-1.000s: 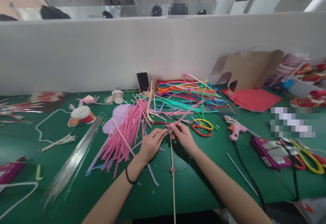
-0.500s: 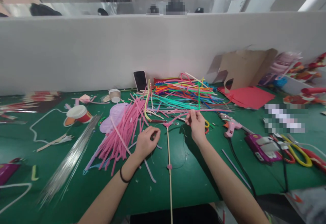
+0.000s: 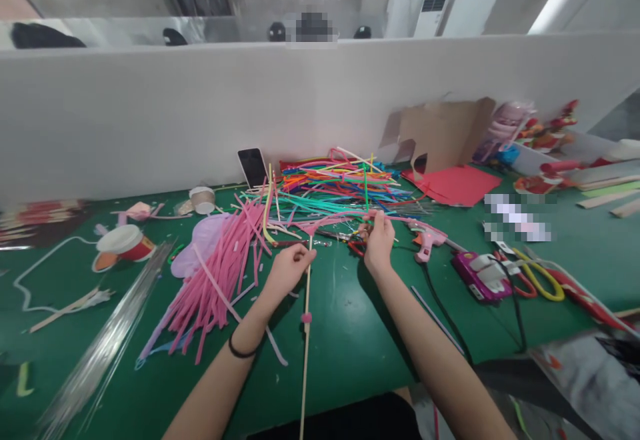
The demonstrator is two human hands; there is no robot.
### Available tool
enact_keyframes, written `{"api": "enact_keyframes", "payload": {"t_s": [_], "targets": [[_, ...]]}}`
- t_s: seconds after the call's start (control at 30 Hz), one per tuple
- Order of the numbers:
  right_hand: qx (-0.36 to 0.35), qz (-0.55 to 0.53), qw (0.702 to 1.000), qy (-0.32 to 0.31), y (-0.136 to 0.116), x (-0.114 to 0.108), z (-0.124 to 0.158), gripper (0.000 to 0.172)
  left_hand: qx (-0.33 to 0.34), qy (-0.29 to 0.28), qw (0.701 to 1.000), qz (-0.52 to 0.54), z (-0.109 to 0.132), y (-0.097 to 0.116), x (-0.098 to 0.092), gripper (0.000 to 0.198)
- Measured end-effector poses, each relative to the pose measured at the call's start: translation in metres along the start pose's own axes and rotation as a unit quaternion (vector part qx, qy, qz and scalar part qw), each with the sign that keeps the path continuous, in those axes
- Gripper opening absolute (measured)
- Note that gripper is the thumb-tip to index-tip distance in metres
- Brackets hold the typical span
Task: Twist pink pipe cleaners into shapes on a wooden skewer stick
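A thin wooden stick [image 3: 305, 353] rises from the table's front edge, with a small pink knot [image 3: 307, 318] partway along it. A pink pipe cleaner [image 3: 334, 220] is joined at the stick's top and stretches to the right. My left hand [image 3: 287, 272] is closed in a pinch, its fingertips on the stick just below the top. My right hand [image 3: 380, 243] pinches the far part of the pink pipe cleaner. Left of my left hand lies a pile of pink pipe cleaners [image 3: 225, 280]. Scissors [image 3: 356, 248] lie partly hidden behind my right hand.
Coloured pipe cleaners [image 3: 340, 180] are heaped at the back beside a phone [image 3: 253, 167]. A pink glue gun [image 3: 427, 239] and a purple power strip [image 3: 480, 277] lie right. Left are a paper cup [image 3: 135, 243] and clear thin rods [image 3: 107, 333]. A partition [image 3: 175, 107] stands behind.
My left hand has come over to the stick and now touches it. The view has swung to the right. The thin wire loop around the stick no longer shows clearly.
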State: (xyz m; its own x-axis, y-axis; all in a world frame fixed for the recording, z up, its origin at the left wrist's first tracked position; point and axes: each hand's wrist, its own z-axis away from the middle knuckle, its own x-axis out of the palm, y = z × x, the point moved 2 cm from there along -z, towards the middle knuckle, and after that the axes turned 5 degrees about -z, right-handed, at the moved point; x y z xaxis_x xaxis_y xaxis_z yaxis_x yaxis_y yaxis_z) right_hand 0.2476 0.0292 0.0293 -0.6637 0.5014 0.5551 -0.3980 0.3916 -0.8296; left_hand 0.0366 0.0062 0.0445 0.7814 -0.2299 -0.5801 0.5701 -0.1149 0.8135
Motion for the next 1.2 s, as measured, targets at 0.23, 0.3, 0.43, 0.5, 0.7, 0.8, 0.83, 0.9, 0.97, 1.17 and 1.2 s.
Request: {"api": "enact_keyframes", "payload": {"t_s": [0.23,0.3,0.43,0.5,0.7,0.8,0.83,0.9,0.97,1.17,1.2], "targets": [[0.018,-0.018,0.999,0.043,-0.004,-0.009,-0.011,0.043,-0.063,-0.126,0.946,0.292,0.009,-0.003,0.005,0.038],[0.020,-0.007,0.999,0.033,-0.003,-0.008,-0.010,0.043,-0.066,-0.129,0.941,0.304,0.010,-0.008,0.009,0.038],[0.017,0.017,1.000,0.014,-0.004,-0.004,-0.004,0.042,-0.066,-0.120,0.937,0.321,0.010,-0.016,0.011,0.038],[0.019,0.025,0.999,0.008,-0.004,-0.002,0.000,0.041,-0.063,-0.121,0.933,0.332,0.011,-0.018,0.009,0.036],[0.017,0.050,0.997,-0.063,-0.006,0.010,0.018,0.041,-0.054,-0.126,0.928,0.347,0.010,-0.024,0.005,0.033],[0.004,0.076,0.992,-0.104,-0.008,0.016,0.028,0.041,-0.060,-0.126,0.927,0.349,0.009,-0.026,0.005,0.034],[-0.001,0.084,0.990,-0.114,-0.009,0.018,0.030,0.040,-0.062,-0.126,0.926,0.350,0.009,-0.027,0.004,0.034],[-0.009,0.103,0.986,-0.132,-0.010,0.020,0.035,0.040,-0.065,-0.125,0.925,0.353,0.009,-0.027,0.004,0.035],[-0.013,0.117,0.982,-0.150,-0.011,0.022,0.037,0.039,-0.066,-0.125,0.924,0.355,0.009,-0.026,0.004,0.035],[-0.055,0.205,0.955,-0.206,-0.008,0.022,0.037,0.041,-0.070,-0.141,0.924,0.348,0.012,-0.023,0.005,0.036],[-0.075,0.233,0.943,-0.225,-0.008,0.023,0.037,0.041,-0.071,-0.148,0.925,0.342,0.013,-0.023,0.006,0.036]]}}
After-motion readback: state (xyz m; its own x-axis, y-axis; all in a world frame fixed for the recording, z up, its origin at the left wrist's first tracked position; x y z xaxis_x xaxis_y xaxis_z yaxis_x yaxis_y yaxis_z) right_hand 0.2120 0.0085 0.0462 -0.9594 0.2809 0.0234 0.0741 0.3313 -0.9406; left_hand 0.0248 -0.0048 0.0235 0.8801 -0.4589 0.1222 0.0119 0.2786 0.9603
